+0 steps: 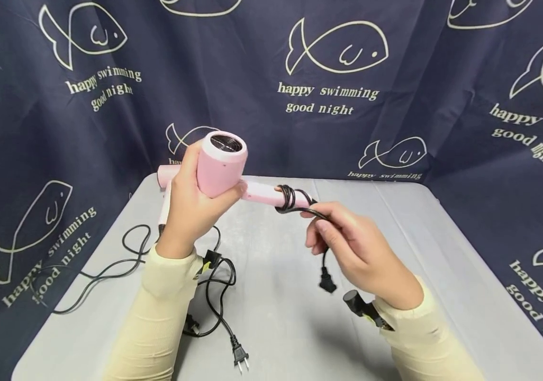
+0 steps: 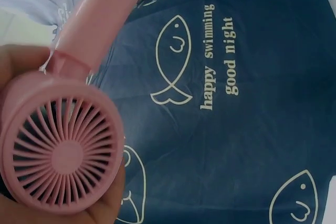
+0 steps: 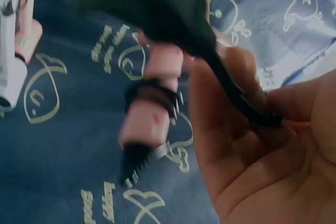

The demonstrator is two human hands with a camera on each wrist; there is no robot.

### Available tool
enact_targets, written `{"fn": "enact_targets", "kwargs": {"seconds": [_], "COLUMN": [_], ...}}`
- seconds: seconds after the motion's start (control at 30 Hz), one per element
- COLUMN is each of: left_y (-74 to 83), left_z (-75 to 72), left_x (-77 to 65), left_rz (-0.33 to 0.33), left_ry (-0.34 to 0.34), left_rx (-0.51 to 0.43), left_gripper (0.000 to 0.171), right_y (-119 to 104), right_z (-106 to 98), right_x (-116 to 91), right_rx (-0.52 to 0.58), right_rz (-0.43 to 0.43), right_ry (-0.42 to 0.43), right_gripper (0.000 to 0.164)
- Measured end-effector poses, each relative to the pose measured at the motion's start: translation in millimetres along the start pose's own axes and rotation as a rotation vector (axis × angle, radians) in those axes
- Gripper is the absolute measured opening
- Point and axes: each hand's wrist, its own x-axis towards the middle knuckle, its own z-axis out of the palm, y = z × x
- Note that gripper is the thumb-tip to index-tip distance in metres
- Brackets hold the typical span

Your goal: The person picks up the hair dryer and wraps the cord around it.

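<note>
My left hand grips the barrel of a pink hair dryer, thumb and fingers around it. Its handle points right, and several turns of black cord are wound round the handle. In the left wrist view the dryer's slatted round grille faces the camera. My right hand pinches the loose end of that cord between thumb and fingers, right of the handle's end. Below the fingers hangs the plug. In the right wrist view the plug is a dark blur near the camera, with the wound handle behind it.
Behind the left hand lies another pink and white appliance, partly hidden. Loose black cords spread over the left of the grey table, and a two-pin plug lies near the front. A dark blue printed curtain surrounds the table.
</note>
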Motion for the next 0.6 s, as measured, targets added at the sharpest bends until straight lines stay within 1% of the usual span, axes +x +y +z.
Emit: {"fn": "enact_targets", "kwargs": {"seconds": [0.1,0.23,0.3,0.37,0.43,0.53,0.6], "left_y": [1.2,2.1,2.7,3.7,4.9,6.7,8.3], "left_z": [-2.2,-3.8,-4.2,-5.0,-6.0,-7.9,-8.6], "left_x": [-2.3,-4.8,-5.5,-5.9,-5.8,-4.7,-3.5], "left_rz": [0.026,0.086,0.105,0.113,0.113,0.102,0.088], "left_ry": [-0.084,-0.196,-0.241,-0.27,-0.292,-0.309,-0.313], "left_rx": [-0.015,-0.091,-0.121,-0.135,-0.155,-0.195,-0.243], "left_gripper": [0.071,0.07,0.07,0.07,0.07,0.071,0.071], "right_y": [1.3,7.4,11.1,14.6,18.2,24.3,29.3], "right_z": [-6.4,-11.7,-13.2,-14.4,-14.8,-14.3,-12.7], "right_x": [0.4,2.9,3.9,4.7,5.3,6.3,7.0], "right_rx": [-0.059,-0.138,-0.169,-0.182,-0.196,-0.213,-0.213], "right_rz": [-0.01,-0.085,-0.125,-0.146,-0.147,-0.114,-0.079], "right_ry": [0.045,0.102,0.124,0.139,0.155,0.187,0.204], "right_gripper": [0.028,0.029,0.03,0.03,0.031,0.03,0.029]}}
